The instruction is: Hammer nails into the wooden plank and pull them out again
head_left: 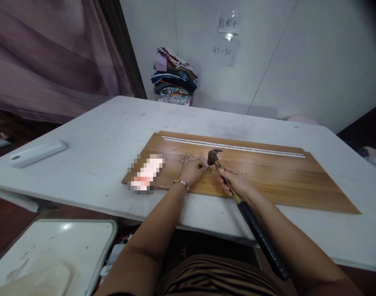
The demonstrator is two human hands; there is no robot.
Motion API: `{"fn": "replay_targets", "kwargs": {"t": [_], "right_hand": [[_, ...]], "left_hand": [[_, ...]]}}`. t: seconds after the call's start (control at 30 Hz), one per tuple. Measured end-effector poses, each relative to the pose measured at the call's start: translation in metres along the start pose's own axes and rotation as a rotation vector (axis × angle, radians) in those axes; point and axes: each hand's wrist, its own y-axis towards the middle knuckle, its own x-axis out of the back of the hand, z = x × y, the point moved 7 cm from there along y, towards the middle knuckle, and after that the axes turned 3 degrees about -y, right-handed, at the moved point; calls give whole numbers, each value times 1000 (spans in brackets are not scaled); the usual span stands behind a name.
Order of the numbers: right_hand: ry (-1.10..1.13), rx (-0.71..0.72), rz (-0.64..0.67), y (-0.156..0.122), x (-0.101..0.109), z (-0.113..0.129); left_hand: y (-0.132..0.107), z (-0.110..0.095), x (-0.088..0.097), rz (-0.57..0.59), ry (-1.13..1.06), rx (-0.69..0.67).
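Note:
A claw hammer [249, 220] with a dark metal head and a long black grip is in my right hand [237, 183], which wraps the bare shaft just below the head. The head hangs low over a brown wooden board [286, 181]. My left hand [192, 170] rests on the board left of the hammer head. Its thumb and forefinger pinch what looks like a small nail [208, 166], mostly hidden by the fingertips and partly under the hammer head. Several loose shiny nails [184, 157] lie in a small heap behind the left hand.
The board lies on a white table [114, 135]. Two pale measuring strips [234, 147] run along its far side. A blurred-out flat object [146, 172] covers its left end. A white handled object [38, 153] lies at left, a white chair [52, 242] stands below, folded cloths [175, 78] behind.

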Motion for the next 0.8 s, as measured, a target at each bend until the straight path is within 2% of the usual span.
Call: {"fn": "replay_targets", "kwargs": {"t": [0.5, 0.8], "right_hand": [[23, -37, -22, -1, -2, -2], [17, -8, -13, -2, -2, 6]], "left_hand": [[0, 0, 0, 4, -5, 21], [-1, 0, 1, -10, -14, 7]]}}
